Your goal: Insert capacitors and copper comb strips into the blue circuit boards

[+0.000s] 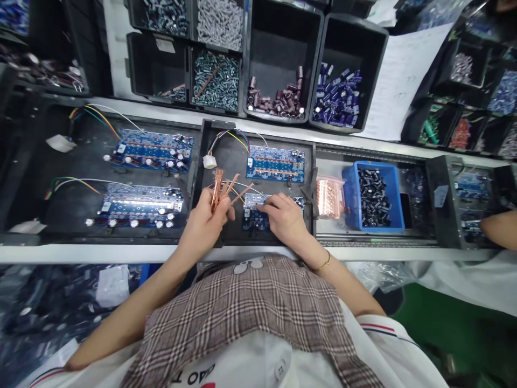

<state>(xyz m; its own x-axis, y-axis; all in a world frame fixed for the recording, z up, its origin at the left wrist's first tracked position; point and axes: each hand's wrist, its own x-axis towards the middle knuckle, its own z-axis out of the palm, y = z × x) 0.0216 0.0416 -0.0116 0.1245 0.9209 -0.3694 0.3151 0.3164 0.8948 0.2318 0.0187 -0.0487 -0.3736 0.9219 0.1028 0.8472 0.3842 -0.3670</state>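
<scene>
My left hand (210,215) is closed around a bundle of thin copper strips (218,186), which fan out above the fingers. Beside it, my right hand (287,220) rests over the near blue circuit board (252,220), fingers bent down and pinched at its surface. Whatever those fingertips hold is hidden. Above this board lies another blue circuit board (275,163) with a copper strip along it and coloured wires leading to a white connector (209,161). Both boards sit in a black tray (226,233).
Two populated boards (155,151) lie in the tray on the left. To the right are a bag of copper strips (330,197) and a blue bin (396,213) of black components. Black bins (285,43) of capacitors line the back. Another person's arm (501,229) reaches in at far right.
</scene>
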